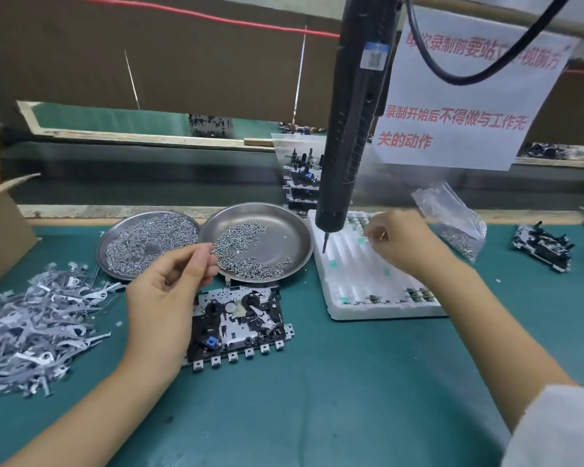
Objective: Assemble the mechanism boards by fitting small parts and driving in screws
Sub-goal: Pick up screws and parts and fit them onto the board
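The mechanism board point(238, 323) lies flat on the tabletop point(317, 399), near and just right of the left hand point(169, 291), which pinches something too small to see beside the right steel dish point(297, 230) of loose screws point(240, 247). The right hand point(398, 241), fingers curled on a tiny part, hovers over the white foam tray point(351, 281), right of the hanging electric screwdriver point(348, 129).

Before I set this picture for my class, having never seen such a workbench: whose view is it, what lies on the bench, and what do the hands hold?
A camera on the worker's head looks down at both hands. On the green mat lies a mechanism board, behind it two steel dishes of screws, a pile of metal strips at left and a white foam tray at right. An electric screwdriver hangs above. The left hand pinches something too small to identify; the right hand pinches a small part over the tray.
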